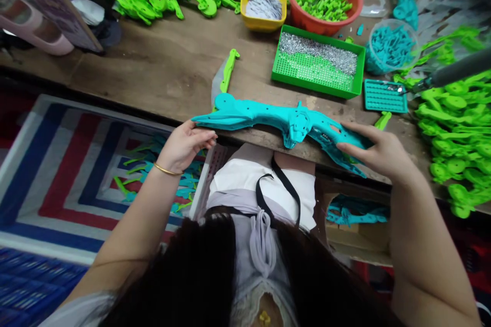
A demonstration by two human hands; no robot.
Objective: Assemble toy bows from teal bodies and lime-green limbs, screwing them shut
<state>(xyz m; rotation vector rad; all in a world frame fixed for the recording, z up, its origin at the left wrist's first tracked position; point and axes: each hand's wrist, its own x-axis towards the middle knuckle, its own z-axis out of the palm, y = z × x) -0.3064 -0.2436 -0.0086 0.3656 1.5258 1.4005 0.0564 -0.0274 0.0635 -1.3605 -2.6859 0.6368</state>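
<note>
Blue plastic part (264,112) lies along the table (153,64)'s near edge; right hand (385,153) grips one end; left hand (182,145) curls at the other, grip unclear.

No readable text, no legible labels, brands, numbers or signs

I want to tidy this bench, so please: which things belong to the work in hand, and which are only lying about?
Work in hand:
long turquoise part, right hand on it, left hand at its tip
probably green tray of small metal pieces
probably dark tool

Apparently just lying about:
pink object
crumpled white item
</note>
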